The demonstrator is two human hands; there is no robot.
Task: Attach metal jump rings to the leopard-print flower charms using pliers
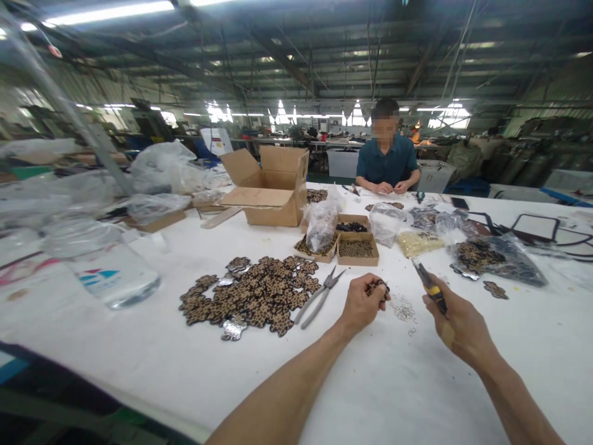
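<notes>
My left hand (364, 304) is closed around a leopard-print patch (382, 288), most of which the fingers hide. In my right hand (463, 324) are pliers (432, 288) with yellow and black handles, their jaws pointing up and to the left. Small metal rings (404, 309) lie scattered on the white table between both hands. Left of my left hand rests a second pair of pliers (319, 299) with grey handles, spread apart. Beside it spreads a heap of leopard-print patches (259, 290), a few showing silvery backs.
An open cardboard box (273, 210) stands behind the heap. Small cardboard trays (357, 261) of tiny parts sit near the middle, among plastic bags (388, 222). A large clear plastic jar (111, 278) is at left. Across the table sits a person (388, 157), both hands on the tabletop.
</notes>
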